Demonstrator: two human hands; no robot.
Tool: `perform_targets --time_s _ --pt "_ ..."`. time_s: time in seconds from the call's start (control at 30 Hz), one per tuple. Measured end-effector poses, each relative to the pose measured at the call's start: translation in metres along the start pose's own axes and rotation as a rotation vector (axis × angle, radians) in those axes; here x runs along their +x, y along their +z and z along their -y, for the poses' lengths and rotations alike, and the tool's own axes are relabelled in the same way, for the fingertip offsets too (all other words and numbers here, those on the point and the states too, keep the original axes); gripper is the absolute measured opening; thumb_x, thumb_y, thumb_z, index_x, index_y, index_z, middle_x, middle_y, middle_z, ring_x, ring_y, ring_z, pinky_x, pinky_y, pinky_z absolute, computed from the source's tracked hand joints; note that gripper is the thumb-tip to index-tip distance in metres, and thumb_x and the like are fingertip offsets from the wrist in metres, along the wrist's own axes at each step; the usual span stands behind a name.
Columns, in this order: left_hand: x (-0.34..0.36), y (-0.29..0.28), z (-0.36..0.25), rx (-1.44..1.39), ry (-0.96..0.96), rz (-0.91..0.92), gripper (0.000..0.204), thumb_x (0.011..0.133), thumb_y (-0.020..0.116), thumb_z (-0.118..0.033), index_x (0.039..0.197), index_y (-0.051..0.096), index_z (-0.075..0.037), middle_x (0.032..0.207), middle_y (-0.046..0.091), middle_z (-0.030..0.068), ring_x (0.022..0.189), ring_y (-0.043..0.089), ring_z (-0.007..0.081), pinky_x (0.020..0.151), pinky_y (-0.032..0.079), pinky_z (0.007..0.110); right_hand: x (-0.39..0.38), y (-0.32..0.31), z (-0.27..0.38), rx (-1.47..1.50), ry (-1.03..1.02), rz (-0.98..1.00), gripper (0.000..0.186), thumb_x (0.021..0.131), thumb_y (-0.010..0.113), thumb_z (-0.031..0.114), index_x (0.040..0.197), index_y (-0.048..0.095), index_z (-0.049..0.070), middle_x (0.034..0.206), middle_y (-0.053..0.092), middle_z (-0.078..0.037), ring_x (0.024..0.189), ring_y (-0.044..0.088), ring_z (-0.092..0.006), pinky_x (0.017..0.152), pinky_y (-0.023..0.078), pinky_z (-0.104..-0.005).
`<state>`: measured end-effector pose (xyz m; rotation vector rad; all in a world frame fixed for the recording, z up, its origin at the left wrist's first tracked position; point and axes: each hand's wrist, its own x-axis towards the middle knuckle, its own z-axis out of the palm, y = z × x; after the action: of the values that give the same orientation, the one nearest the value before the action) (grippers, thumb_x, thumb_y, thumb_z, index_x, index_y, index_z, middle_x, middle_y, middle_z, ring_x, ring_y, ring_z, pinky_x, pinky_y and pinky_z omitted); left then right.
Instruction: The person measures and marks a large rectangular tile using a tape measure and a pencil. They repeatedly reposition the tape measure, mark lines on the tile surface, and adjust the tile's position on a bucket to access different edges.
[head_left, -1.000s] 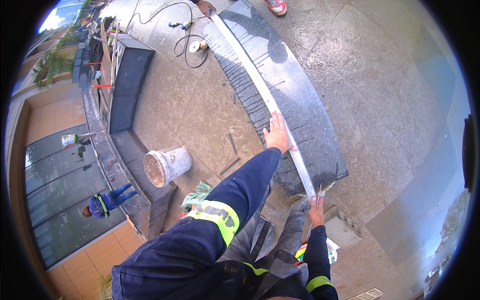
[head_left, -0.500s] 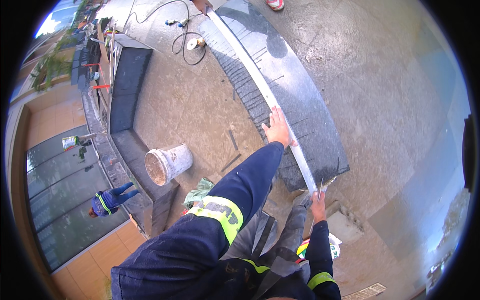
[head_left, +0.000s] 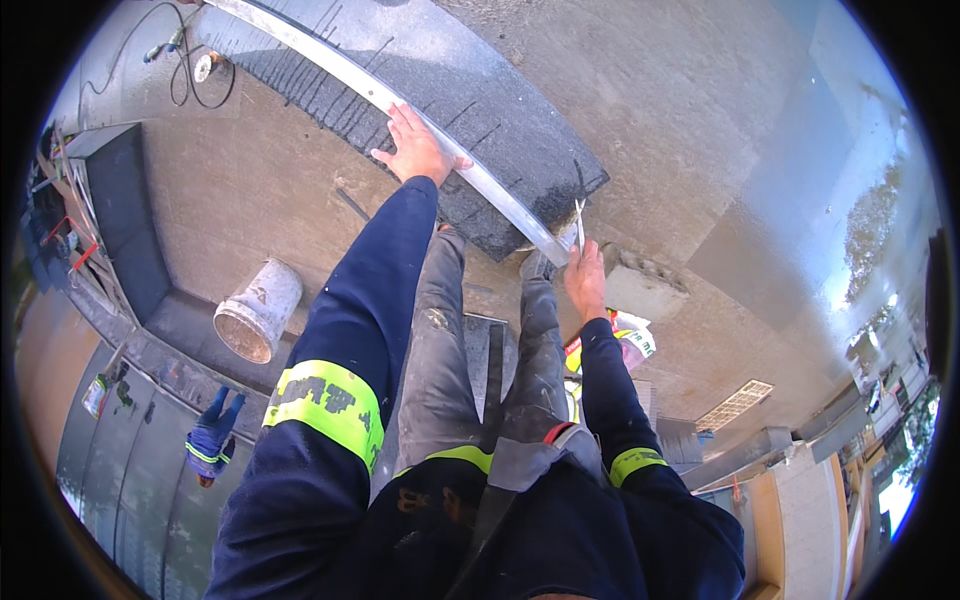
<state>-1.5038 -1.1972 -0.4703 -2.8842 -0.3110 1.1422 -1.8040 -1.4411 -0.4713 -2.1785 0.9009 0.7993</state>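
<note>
A long pale metal straightedge lies across a dark grey curved stone slab with rows of dark cut lines along its edge. My left hand rests on the straightedge with its fingers spread. At the straightedge's near end, my right hand is closed around a thin, pale, pointed tool; its exact kind is unclear. The tool's tip points up beside the slab's near corner. Another person's hand barely shows at the far end of the straightedge.
A dirty white bucket stands left of my legs. A concrete block sits right of my right hand, near a colourful bag. Cable lies at the far left, by a low dark stone wall. A person is farther left.
My view has turned, so the slab and straightedge appear farther up and left. My left hand still lies on the straightedge, and the pointed tool in my right hand shows more plainly.
</note>
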Motion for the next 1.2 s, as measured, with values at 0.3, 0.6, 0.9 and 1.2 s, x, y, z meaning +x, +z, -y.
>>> perform_targets --time_s 0.3,0.6,0.9,1.2 --pt "-0.003 -0.001 0.01 -0.079 0.0 -0.051 0.164 0.052 0.103 -0.059 0.173 0.006 -0.006 0.183 0.008 0.0095 0.168 0.014 0.0274 0.125 0.018 0.079 0.058 -0.033 0.184 -0.081 -0.407 0.137 0.038 0.114 0.046 0.032 0.143 0.048 0.007 0.089 0.072 -0.031 0.088 0.069 -0.0567 0.078 0.052 -0.0618" --pt "0.002 -0.002 0.015 -0.131 -0.03 -0.037 0.155 0.06 0.103 -0.048 0.174 0.006 -0.009 0.183 0.006 0.0047 0.166 0.019 0.0346 0.12 0.019 0.085 0.123 -0.022 0.32 0.093 -0.425 0.364 0.033 0.116 0.044 0.033 0.125 0.058 0.004 0.078 0.067 -0.025 0.077 0.07 -0.0486 0.074 0.054 -0.0564" --pt "0.006 -0.001 0.021 -0.239 -0.016 -0.037 0.158 0.056 0.104 -0.043 0.174 0.005 -0.009 0.184 0.005 0.0045 0.167 0.018 0.0351 0.121 0.016 0.084 0.139 -0.008 0.379 -0.24 -0.597 0.303 0.037 0.114 0.042 0.03 0.139 0.055 0.006 0.111 0.073 -0.033 0.11 0.069 -0.0551 0.094 0.054 -0.0597" --pt "0.009 -0.007 0.024 -0.298 -0.008 0.031 0.161 0.056 0.105 -0.036 0.174 -0.002 -0.011 0.184 0.002 0.0053 0.168 0.014 0.0367 0.124 0.015 0.08 0.172 0.017 0.468 -0.139 -0.784 0.214 0.044 0.113 0.044 0.034 0.143 0.054 0.002 0.113 0.073 -0.036 0.111 0.067 -0.0582 0.099 0.052 -0.0619"
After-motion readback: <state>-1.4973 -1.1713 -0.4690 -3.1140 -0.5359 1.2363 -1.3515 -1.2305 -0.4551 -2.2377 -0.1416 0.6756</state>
